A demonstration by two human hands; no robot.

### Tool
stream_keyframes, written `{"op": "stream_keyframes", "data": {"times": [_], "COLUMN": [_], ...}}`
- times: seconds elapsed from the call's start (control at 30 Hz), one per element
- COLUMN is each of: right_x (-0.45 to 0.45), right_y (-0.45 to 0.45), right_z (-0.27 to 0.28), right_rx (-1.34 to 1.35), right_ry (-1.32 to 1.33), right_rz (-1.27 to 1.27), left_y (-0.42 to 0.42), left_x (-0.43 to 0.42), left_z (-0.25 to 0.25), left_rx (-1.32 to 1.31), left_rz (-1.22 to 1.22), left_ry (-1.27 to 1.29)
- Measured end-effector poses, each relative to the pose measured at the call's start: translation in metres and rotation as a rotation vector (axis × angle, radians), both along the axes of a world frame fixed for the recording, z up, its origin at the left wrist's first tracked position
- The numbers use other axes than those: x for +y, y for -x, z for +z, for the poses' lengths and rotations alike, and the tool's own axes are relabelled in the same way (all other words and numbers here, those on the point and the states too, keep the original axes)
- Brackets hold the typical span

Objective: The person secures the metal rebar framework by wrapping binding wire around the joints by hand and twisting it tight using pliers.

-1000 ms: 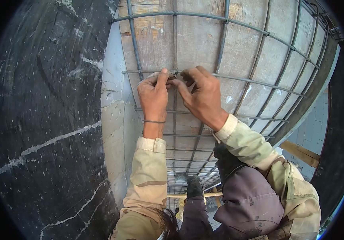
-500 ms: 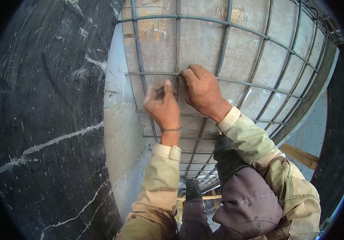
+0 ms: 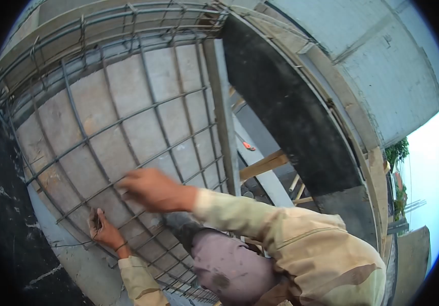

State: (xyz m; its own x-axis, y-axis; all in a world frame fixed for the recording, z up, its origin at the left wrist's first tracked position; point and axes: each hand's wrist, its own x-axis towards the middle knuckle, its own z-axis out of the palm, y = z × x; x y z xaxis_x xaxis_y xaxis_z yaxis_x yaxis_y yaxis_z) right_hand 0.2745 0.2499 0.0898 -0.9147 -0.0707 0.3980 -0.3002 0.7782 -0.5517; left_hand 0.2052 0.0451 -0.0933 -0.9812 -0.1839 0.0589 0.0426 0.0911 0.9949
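My left hand (image 3: 108,233) is low on the rebar grid (image 3: 119,121), near its left edge. Its fingers are closed around a few thin dark tie wires (image 3: 96,220), and strands poke out beside the hand. My right hand (image 3: 155,190) is above and to the right, in front of the bars. Motion blurs it; its fingers look curled, and what they hold, if anything, cannot be made out. Behind the steel bars lies a pale formwork panel (image 3: 132,76).
A dark marked wall (image 3: 5,204) stands at the left. On the right are a grey upright edge (image 3: 219,92), a black panel (image 3: 285,97) and a wooden beam (image 3: 264,165). An orange-handled tool (image 3: 249,146) lies beyond the opening. My bent knee (image 3: 229,265) is below.
The view has swung right and tilted, bringing in the black panel and sky. My right hand has come away from the bar crossing where it was; my hands are farther apart.
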Motion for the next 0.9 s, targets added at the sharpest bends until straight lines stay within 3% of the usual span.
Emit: {"op": "stream_keyframes", "data": {"times": [0.07, 0.1, 0.13, 0.17, 0.2, 0.23, 0.27, 0.3, 0.33, 0.43, 0.47, 0.5, 0.53, 0.57, 0.63, 0.7, 0.77, 0.8, 0.87, 0.9], "right_x": [0.054, 0.076, 0.099, 0.12, 0.136, 0.16, 0.197, 0.213, 0.226, 0.256, 0.281, 0.287, 0.315, 0.333, 0.301, 0.292, 0.283, 0.273, 0.219, 0.19], "right_y": [-0.082, -0.124, -0.166, -0.198, -0.234, -0.266, -0.31, -0.336, -0.358, -0.395, -0.425, -0.429, -0.445, -0.45, -0.413, -0.41, -0.419, -0.404, -0.357, -0.327], "right_z": [0.068, 0.11, 0.148, 0.188, 0.222, 0.249, 0.267, 0.276, 0.285, 0.266, 0.24, 0.223, 0.209, 0.21, 0.213, 0.212, 0.214, 0.216, 0.214, 0.207], "right_rx": [0.069, 0.134, 0.115, 0.273, 0.211, 0.253, 0.152, -0.007, -0.173, -0.562, -0.381, -0.294, -0.253, -0.394, -0.437, -0.436, -0.079, -0.077, 0.257, 0.253], "right_ry": [0.017, -0.167, -0.134, -0.279, -0.259, -0.374, -0.594, -0.665, -0.737, -0.576, -0.641, -0.539, -0.538, -0.614, -0.712, -0.782, -1.241, -1.238, -0.649, -0.581], "right_rz": [-0.284, -0.514, -0.765, -0.887, -1.207, -1.305, -1.374, -1.44, -1.484, -1.465, -1.175, -1.184, -1.196, -1.266, -1.394, -1.497, -1.535, -1.525, -1.432, -1.3], "left_y": [-0.002, -0.002, 0.0, 0.007, 0.017, 0.023, 0.028, 0.035, 0.04, 0.044, 0.043, 0.034, 0.038, 0.04, 0.039, 0.036, 0.041, 0.044, 0.05, 0.052], "left_x": [-0.014, -0.024, -0.032, -0.043, -0.053, -0.056, -0.057, -0.053, -0.049, -0.043, -0.038, -0.029, -0.026, -0.022, -0.02, -0.017, -0.017, -0.017, -0.019, -0.02], "left_z": [-0.003, -0.002, -0.002, -0.008, -0.018, -0.02, -0.011, 0.0, 0.013, 0.02, 0.027, 0.059, 0.047, 0.046, 0.047, 0.054, 0.057, 0.056, 0.052, 0.05], "left_rx": [0.023, 0.043, 0.064, 0.075, -0.059, -0.195, -0.186, -0.337, -0.489, -0.551, -0.494, -0.493, -0.459, -0.446, -0.401, -0.312, -0.306, -0.298, -0.303, -0.302], "left_rz": [-0.073, -0.193, -0.311, -0.327, -0.322, -0.311, -0.314, -0.295, -0.259, -0.46, -0.477, -0.422, -0.355, -0.303, -0.259, -0.256, -0.251, -0.24, -0.217, -0.204], "left_ry": [0.042, 0.05, 0.061, 0.059, -0.117, -0.294, -0.287, -0.486, -0.685, -0.865, -0.717, -0.527, -0.506, -0.348, -0.322, -0.023, 0.097, 0.215, 0.234, 0.245]}}
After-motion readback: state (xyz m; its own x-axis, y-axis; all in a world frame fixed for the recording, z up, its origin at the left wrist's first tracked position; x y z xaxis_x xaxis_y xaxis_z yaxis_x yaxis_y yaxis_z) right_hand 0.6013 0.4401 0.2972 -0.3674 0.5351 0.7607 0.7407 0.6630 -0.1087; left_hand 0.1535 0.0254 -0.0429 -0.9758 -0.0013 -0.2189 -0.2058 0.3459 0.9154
